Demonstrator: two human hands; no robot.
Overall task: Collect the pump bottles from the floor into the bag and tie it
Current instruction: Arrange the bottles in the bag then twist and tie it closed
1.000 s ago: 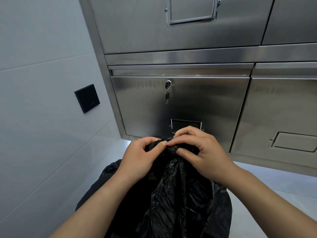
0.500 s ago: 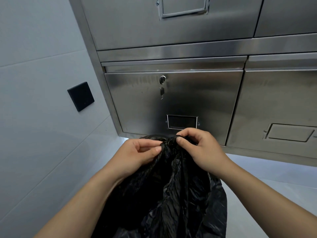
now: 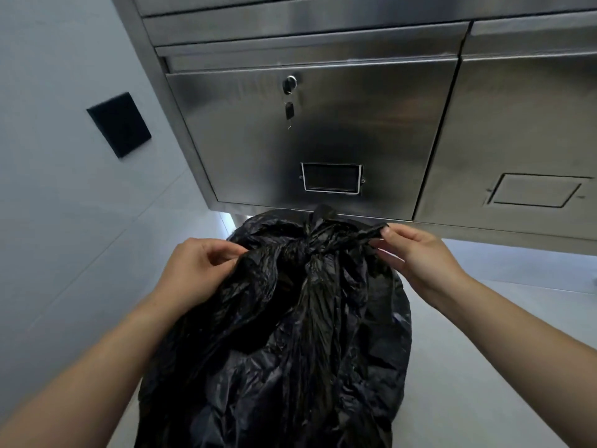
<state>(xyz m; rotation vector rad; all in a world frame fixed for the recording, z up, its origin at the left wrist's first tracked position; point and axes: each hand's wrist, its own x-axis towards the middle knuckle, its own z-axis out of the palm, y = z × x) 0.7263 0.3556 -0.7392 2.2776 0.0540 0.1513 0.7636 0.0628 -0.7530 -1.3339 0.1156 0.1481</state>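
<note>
Black bag (image 3: 290, 334) is gathered at a knot (image 3: 307, 250) between both hands. One plastic tail is pinched by left hand (image 3: 193, 270), the other by right hand (image 3: 416, 257) — fingers curled, thumbs pressed on plastic. Steel cabinet (image 3: 323, 130) stands beyond the fingertips.

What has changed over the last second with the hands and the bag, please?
The left hand and right hand have drawn apart sideways, each pinching a tail of the black bag, so a knot now sits between them. Both still pinch plastic; the bag stays before the steel cabinet.
</note>
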